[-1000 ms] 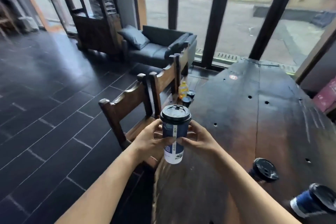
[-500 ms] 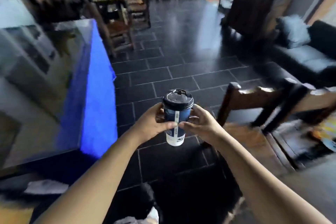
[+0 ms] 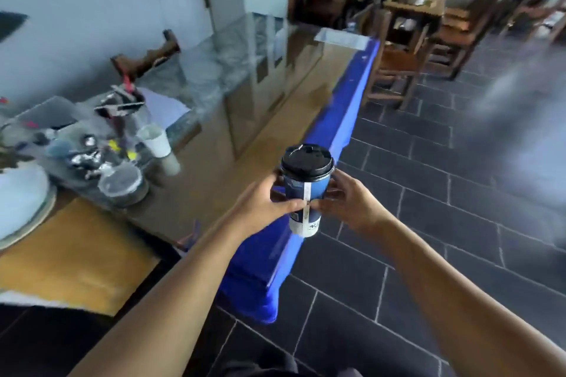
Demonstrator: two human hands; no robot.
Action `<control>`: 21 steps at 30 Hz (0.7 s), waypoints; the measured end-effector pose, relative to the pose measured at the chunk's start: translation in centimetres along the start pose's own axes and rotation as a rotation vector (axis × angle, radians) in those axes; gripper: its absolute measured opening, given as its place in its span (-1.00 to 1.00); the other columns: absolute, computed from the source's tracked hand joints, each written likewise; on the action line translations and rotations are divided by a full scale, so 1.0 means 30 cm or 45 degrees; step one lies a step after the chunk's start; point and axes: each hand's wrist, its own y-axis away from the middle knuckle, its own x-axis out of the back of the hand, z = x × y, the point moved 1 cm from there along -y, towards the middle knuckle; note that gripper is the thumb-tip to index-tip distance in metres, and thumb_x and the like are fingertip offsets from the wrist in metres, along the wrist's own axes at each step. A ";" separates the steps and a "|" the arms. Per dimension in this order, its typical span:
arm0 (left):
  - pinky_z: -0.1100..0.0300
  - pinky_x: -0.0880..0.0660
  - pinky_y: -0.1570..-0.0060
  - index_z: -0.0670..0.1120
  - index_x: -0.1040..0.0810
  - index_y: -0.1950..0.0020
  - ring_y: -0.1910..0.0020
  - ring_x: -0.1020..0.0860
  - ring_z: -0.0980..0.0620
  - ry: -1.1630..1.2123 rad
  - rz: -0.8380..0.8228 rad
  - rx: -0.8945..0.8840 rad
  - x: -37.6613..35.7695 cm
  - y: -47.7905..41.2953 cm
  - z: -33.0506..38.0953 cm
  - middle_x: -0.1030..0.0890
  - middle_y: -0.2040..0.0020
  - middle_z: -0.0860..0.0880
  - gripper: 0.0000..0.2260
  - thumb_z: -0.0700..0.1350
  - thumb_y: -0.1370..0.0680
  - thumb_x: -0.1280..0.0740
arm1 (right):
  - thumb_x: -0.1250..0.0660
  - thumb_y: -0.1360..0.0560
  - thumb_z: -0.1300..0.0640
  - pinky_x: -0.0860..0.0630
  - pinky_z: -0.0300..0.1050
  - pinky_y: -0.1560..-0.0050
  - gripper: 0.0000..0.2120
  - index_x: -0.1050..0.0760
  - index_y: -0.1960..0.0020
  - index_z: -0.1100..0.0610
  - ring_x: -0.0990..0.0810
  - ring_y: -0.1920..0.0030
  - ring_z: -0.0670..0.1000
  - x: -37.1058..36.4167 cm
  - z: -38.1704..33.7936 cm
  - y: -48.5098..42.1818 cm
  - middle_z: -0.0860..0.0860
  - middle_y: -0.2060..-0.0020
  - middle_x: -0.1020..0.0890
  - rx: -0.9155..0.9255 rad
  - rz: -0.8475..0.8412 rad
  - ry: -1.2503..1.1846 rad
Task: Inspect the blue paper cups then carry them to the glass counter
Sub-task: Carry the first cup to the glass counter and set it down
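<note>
A blue paper cup (image 3: pixel 306 193) with a black lid and a white base is held upright in front of me, over the blue front edge of the glass counter (image 3: pixel 275 119). My left hand (image 3: pixel 263 205) grips its left side with the thumb across the front. My right hand (image 3: pixel 349 202) grips its right side with curled fingers. The counter runs from lower left to upper right, its glass top reflecting the room.
Behind the counter a worktop holds a white paper cup (image 3: pixel 154 141), a clear plastic lidded bowl (image 3: pixel 121 184), a white round container (image 3: pixel 21 202) and blurred clutter. Wooden chairs (image 3: pixel 395 70) stand beyond the counter's far end. Dark tiled floor (image 3: pixel 428 223) lies to the right.
My view has swung left from the wooden table, across the floor, to the glass counter. Both hands kept the same hold on the cup, which is now above the counter's blue edge.
</note>
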 end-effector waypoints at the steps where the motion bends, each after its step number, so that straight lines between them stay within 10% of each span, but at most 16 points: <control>1: 0.29 -0.53 0.02 0.09 -0.53 -0.23 0.09 -0.64 0.39 0.001 0.068 0.014 0.055 -0.012 -0.025 -0.67 -0.09 0.16 -0.60 -0.11 -0.47 -0.58 | -0.57 -0.22 -0.18 -0.63 -0.07 -0.06 -0.41 -0.56 -0.21 -0.06 -0.72 -0.07 0.03 -0.030 -0.028 -0.071 0.05 -0.08 -0.73 0.018 -0.057 0.032; 7: -0.04 -0.66 -0.15 0.02 -0.56 -0.33 -0.11 -0.73 0.02 0.095 0.366 0.204 0.316 -0.039 -0.207 -0.73 -0.18 0.00 -0.52 -0.14 -0.45 -0.59 | -0.63 -0.24 -0.08 -0.65 0.19 -0.19 -0.51 -0.57 -0.12 -0.14 -0.74 -0.07 -0.03 -0.240 -0.103 -0.474 -0.08 -0.01 -0.76 0.134 -0.470 0.185; 12: 0.19 -0.63 -0.05 -0.03 -0.50 -0.37 -0.05 -0.71 0.21 0.045 0.663 0.330 0.422 -0.081 -0.305 -0.71 -0.13 0.10 -0.47 -0.23 -0.45 -0.59 | -0.54 -0.22 -0.18 -0.62 0.19 -0.25 -0.48 -0.50 -0.13 -0.44 -0.71 -0.17 -0.05 -0.387 -0.157 -0.755 -0.13 -0.12 -0.74 0.281 -0.797 0.254; 21: 0.23 -0.60 -0.07 0.16 -0.39 -0.46 -0.04 -0.68 0.28 -0.056 0.926 0.620 0.443 -0.248 -0.419 -0.67 -0.08 0.25 -0.34 -0.08 -0.44 -0.60 | -0.57 -0.46 0.18 -0.55 0.02 -0.39 -0.28 -0.34 -0.53 -0.05 -0.62 -0.30 -0.05 -0.496 -0.123 -1.103 -0.06 -0.30 -0.64 0.389 -1.126 0.474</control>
